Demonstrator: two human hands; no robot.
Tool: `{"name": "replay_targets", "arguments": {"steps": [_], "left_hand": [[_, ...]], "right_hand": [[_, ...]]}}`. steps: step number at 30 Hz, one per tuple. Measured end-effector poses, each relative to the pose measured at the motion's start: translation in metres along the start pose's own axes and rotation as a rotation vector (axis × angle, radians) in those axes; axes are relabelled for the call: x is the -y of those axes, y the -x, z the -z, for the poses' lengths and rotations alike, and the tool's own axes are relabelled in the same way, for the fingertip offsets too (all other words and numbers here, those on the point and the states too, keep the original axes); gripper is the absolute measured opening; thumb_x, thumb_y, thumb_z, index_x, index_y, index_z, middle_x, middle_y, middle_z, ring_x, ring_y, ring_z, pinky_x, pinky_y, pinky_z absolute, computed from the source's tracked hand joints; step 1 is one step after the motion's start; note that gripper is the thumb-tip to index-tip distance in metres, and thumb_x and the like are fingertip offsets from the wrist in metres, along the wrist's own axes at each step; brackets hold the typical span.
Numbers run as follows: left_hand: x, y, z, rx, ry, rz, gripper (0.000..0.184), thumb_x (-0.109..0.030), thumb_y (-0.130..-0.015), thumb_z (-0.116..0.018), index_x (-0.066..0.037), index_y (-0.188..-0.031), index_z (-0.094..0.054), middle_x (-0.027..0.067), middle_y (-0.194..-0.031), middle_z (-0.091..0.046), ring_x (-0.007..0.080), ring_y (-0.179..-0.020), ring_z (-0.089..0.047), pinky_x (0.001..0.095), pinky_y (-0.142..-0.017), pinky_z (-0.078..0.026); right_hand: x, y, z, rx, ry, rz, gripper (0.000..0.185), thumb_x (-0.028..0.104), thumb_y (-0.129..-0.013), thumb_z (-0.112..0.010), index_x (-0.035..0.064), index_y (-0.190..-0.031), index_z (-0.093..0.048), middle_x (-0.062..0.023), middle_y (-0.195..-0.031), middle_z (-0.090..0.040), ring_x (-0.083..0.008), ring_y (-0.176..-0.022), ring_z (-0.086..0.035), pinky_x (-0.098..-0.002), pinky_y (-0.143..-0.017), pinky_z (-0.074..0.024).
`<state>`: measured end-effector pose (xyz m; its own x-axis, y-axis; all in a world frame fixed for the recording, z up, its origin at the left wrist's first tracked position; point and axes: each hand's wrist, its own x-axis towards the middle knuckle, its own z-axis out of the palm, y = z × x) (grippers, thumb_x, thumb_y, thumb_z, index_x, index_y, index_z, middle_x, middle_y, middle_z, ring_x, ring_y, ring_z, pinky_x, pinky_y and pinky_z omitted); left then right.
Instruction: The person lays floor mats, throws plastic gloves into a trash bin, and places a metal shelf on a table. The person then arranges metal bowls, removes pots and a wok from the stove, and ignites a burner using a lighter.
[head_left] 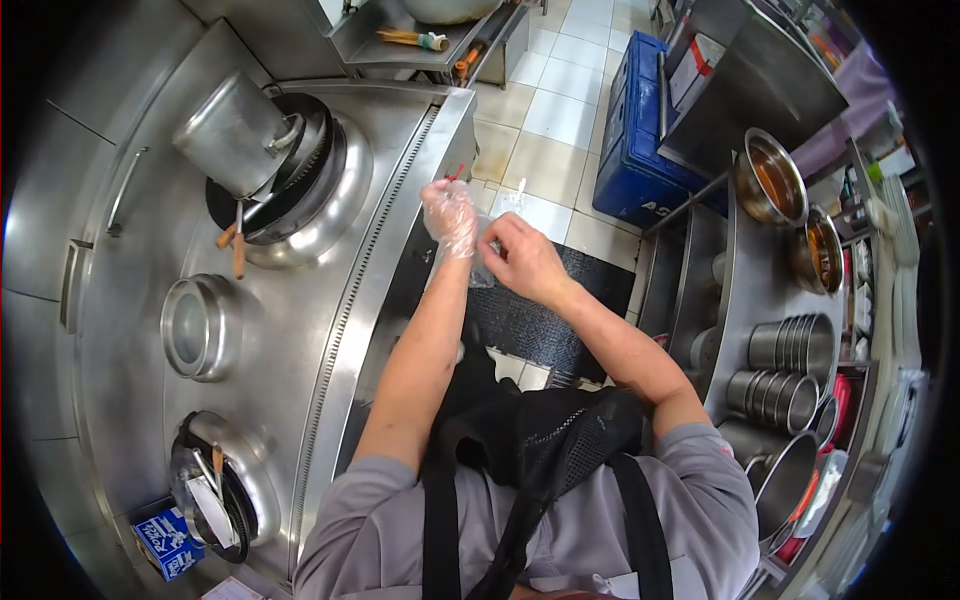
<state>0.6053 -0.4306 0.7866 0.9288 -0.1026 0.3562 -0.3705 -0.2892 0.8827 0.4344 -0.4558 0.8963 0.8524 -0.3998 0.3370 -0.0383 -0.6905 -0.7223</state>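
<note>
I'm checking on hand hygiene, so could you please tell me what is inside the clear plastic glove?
Inside the clear plastic glove is the left hand, visible through the thin film. The side of that hand turned away from the camera cannot be seen.

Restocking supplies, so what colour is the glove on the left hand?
The glove is clear, see-through; the head view shows it.

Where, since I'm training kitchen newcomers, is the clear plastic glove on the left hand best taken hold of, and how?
Probably by its loose edge near the wrist. I'd bring the grip of the right hand in from the right and pinch lightly: the clear plastic glove flares there, offering slack film, whereas it sits closer around the left hand itself.
</note>
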Motion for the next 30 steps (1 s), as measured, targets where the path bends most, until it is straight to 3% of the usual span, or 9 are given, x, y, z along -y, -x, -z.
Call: {"name": "replay_targets", "arguments": {"steps": [1, 10, 14, 15, 17, 20, 24, 26, 30], "left_hand": [[-0.002, -0.009, -0.019, 0.044, 0.007, 0.042, 0.029, -0.022, -0.090, -0.065, -0.003, -0.110, -0.055, 0.0225, -0.103, -0.065, 0.0406, -0.094, -0.064, 0.0481, -0.084, -0.049], [-0.006, -0.107, -0.230, 0.419, 0.190, 0.270, 0.034, -0.018, -0.086, -0.067, 0.001, -0.108, -0.051, 0.0201, -0.097, -0.063, 0.0366, -0.088, -0.065, 0.0434, -0.081, -0.051], [-0.054, -0.137, -0.316, 0.575, 0.162, 0.276, 0.033, -0.018, -0.084, -0.070, 0.000, -0.106, -0.053, 0.0178, -0.097, -0.064, 0.0333, -0.089, -0.065, 0.0410, -0.083, -0.052], [-0.060, -0.140, -0.343, 0.572, 0.216, 0.289, 0.031, -0.016, -0.084, -0.072, -0.001, -0.104, -0.053, 0.0136, -0.092, -0.062, 0.0267, -0.083, -0.063, 0.0377, -0.078, -0.051], [-0.060, -0.145, -0.406, 0.636, 0.252, 0.290, 0.028, -0.012, -0.085, -0.072, -0.001, -0.104, -0.054, 0.0085, -0.088, -0.060, 0.0179, -0.077, -0.059, 0.0320, -0.071, -0.051], [-0.081, -0.159, -0.483, 0.745, 0.349, 0.331, 0.026, -0.009, -0.086, -0.070, -0.002, -0.104, -0.053, 0.0080, -0.090, -0.059, 0.0162, -0.076, -0.057, 0.0310, -0.069, -0.050], [-0.110, -0.173, -0.564, 0.725, 0.302, 0.226, 0.024, -0.012, -0.085, -0.065, -0.006, -0.105, -0.053, 0.0112, -0.090, -0.061, 0.0230, -0.080, -0.061, 0.0367, -0.076, -0.051], [-0.122, -0.181, -0.602, 0.713, 0.219, -0.038, 0.026, -0.012, -0.086, -0.062, -0.009, -0.109, -0.050, 0.0172, -0.095, -0.063, 0.0325, -0.087, -0.063, 0.0430, -0.081, -0.051], [-0.174, -0.252, -0.664, 0.894, 0.055, -0.103, 0.024, -0.014, -0.088, -0.058, -0.007, -0.109, -0.051, 0.0216, -0.102, -0.065, 0.0388, -0.099, -0.064, 0.0456, -0.086, -0.051]], "right_hand": [[-0.003, -0.016, 0.008, 0.015, 0.009, -0.004, 0.018, 0.019, -0.087, -0.070, 0.0056, -0.091, -0.060, -0.0136, -0.090, -0.062, -0.0371, -0.079, -0.065, -0.0461, -0.071, -0.0542], [-0.134, -0.177, 0.051, 0.068, 0.165, -0.130, 0.021, 0.018, -0.085, -0.073, 0.0037, -0.095, -0.061, -0.0150, -0.091, -0.067, -0.0377, -0.085, -0.066, -0.0458, -0.076, -0.0532], [-0.160, -0.228, 0.103, -0.031, 0.021, -0.410, 0.019, 0.014, -0.084, -0.073, 0.0010, -0.093, -0.063, -0.0171, -0.094, -0.069, -0.0319, -0.078, -0.068, -0.0422, -0.070, -0.0538], [-0.179, -0.236, 0.111, -0.054, 0.031, -0.438, 0.020, 0.014, -0.083, -0.073, 0.0002, -0.093, -0.063, -0.0163, -0.093, -0.070, -0.0290, -0.074, -0.069, -0.0410, -0.069, -0.0537], [-0.216, -0.255, 0.128, -0.104, 0.023, -0.475, 0.020, 0.013, -0.083, -0.073, 0.0003, -0.094, -0.063, -0.0164, -0.091, -0.070, -0.0303, -0.074, -0.068, -0.0411, -0.069, -0.0538], [-0.285, -0.295, 0.164, -0.252, 0.154, -0.465, 0.017, 0.011, -0.082, -0.071, 0.0014, -0.092, -0.062, -0.0168, -0.087, -0.069, -0.0343, -0.074, -0.067, -0.0436, -0.069, -0.0535], [-0.370, -0.348, 0.215, -0.472, 0.536, -0.459, 0.012, 0.007, -0.081, -0.064, 0.0064, -0.089, -0.055, -0.0175, -0.083, -0.064, -0.0409, -0.078, -0.064, -0.0522, -0.069, -0.0510], [-0.416, -0.384, 0.241, -0.456, 0.599, -0.416, 0.013, 0.008, -0.080, -0.064, 0.0063, -0.089, -0.055, -0.0178, -0.083, -0.063, -0.0413, -0.078, -0.064, -0.0526, -0.069, -0.0511], [-0.489, -0.476, 0.295, -0.463, 0.375, -0.510, 0.012, 0.009, -0.079, -0.064, 0.0016, -0.085, -0.055, -0.0226, -0.080, -0.065, -0.0423, -0.078, -0.065, -0.0508, -0.070, -0.0504]]}}
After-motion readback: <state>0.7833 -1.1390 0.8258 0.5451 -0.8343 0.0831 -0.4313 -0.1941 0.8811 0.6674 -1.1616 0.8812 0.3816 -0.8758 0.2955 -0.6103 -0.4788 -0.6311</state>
